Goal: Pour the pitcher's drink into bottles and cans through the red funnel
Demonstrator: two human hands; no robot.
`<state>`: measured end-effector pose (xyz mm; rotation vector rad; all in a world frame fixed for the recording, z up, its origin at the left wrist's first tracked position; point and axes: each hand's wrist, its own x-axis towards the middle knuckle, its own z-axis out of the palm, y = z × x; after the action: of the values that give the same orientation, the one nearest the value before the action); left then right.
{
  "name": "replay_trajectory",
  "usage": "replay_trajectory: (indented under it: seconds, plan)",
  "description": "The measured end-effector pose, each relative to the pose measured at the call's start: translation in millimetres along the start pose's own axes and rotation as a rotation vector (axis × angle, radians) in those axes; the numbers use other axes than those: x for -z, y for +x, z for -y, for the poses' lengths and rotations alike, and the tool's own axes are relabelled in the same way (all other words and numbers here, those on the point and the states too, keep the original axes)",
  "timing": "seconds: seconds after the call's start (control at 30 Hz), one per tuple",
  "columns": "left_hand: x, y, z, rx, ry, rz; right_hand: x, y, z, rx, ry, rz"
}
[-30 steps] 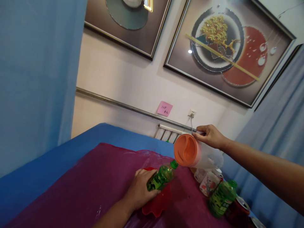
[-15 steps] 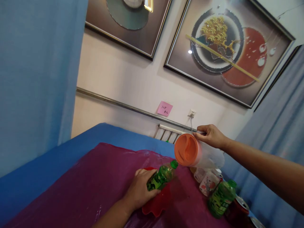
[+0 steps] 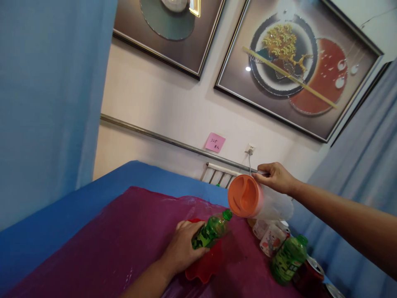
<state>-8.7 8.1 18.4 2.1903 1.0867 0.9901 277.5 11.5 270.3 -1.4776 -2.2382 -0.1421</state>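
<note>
My left hand [image 3: 182, 247] is closed around a green plastic bottle [image 3: 211, 231], which leans to the right with its mouth up. Under the bottle lies a red dish with a wavy rim [image 3: 201, 269], partly covered by my hand. My right hand [image 3: 274, 178] grips the handle of a clear pitcher [image 3: 274, 203] with an orange lid [image 3: 243, 195]. The pitcher is tipped on its side, its lid facing left, just above and beside the bottle's mouth. I cannot make out any liquid flowing between them.
A purple plastic sheet [image 3: 93, 244] covers part of the blue table [image 3: 149, 174]. On the right stand another green bottle [image 3: 288, 260], a white patterned container [image 3: 271, 240] and a dark red can [image 3: 310, 271]. Behind are a metal rail [image 3: 155, 135] and a socket [image 3: 250, 149]; blue curtains [image 3: 46, 103] hang at the sides.
Almost nothing differs. Both hands, the bottle and the tilted pitcher keep their places; the view has shifted very slightly.
</note>
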Motion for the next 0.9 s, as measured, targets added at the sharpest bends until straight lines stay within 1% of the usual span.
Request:
replay_trajectory:
  seconds: [0.33, 0.5, 0.7, 0.9]
  plan:
    - [0.0, -0.6, -0.6, 0.007, 0.001, -0.001, -4.5, -2.6, -1.2, -0.021, 0.005, 0.005]
    - [-0.2, -0.6, -0.8, -0.016, -0.004, -0.004, -4.6, -1.9, -0.4, -0.013, 0.001, 0.009]
    - [1.4, -1.2, -2.8, -0.006, -0.012, -0.001, -4.1, -2.3, 0.3, -0.023, 0.017, 0.011]
    - [0.4, -1.2, -0.4, -0.004, -0.008, -0.003, -6.3, -3.4, -2.2, -0.022, 0.021, 0.0]
